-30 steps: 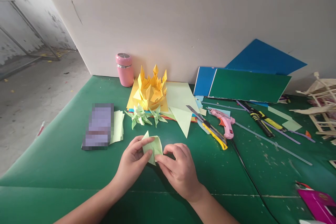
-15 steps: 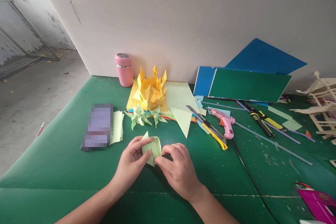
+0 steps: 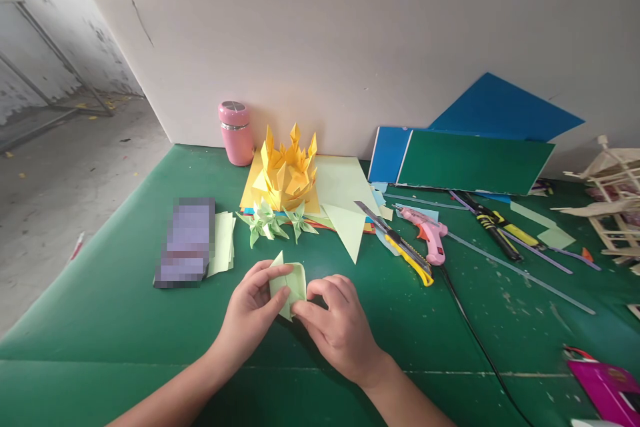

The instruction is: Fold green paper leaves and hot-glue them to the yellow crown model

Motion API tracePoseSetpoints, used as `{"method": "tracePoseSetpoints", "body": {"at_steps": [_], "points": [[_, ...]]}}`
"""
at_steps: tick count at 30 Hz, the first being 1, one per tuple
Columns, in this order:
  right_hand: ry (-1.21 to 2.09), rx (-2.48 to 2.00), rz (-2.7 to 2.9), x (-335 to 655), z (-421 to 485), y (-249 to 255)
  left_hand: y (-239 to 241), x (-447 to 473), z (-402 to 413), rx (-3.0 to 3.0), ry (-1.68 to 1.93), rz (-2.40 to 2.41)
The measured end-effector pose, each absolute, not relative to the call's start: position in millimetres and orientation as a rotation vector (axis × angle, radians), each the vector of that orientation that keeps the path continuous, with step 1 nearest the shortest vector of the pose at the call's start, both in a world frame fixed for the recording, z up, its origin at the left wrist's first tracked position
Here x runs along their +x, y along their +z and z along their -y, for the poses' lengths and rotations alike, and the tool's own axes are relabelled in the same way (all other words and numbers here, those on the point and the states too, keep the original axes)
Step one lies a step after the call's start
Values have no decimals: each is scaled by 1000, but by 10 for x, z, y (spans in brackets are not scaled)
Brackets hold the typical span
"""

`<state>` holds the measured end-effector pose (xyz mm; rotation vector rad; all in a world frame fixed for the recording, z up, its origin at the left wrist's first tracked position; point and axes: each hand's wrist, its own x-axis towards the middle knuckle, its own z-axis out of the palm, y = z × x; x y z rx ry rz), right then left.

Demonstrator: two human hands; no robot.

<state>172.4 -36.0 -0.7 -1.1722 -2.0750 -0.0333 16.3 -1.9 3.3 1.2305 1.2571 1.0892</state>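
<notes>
Both hands meet over a small folded piece of light green paper [image 3: 293,282] just above the green table mat [image 3: 100,320]. My left hand [image 3: 253,310] pinches its left side, thumb and forefinger closed on it. My right hand [image 3: 337,327] presses fingertips against its lower right edge, fingers curled. Behind them lie several finished light green folded flowers [image 3: 273,221] and a yellow folded paper crown shape [image 3: 289,170].
A pink flask [image 3: 235,133] stands at the back by the white wall. Right of the hands lie a yellow utility knife [image 3: 403,250], a pink glue gun [image 3: 431,235] with its black cord, thin strips, blue and green sheets [image 3: 470,160] and a wooden model [image 3: 617,203]. A blurred object [image 3: 186,240] lies left.
The right hand's fingers have crept slightly left along the green paper's lower edge; the paper is folded a little tighter. The left hand has held still.
</notes>
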Motion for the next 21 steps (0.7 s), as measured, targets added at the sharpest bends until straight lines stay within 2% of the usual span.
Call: {"method": "tracePoseSetpoints", "body": {"at_steps": [21], "points": [[-159,-1245,2003,1724,359,-42,117,185,23,1095,988,-1168]]}}
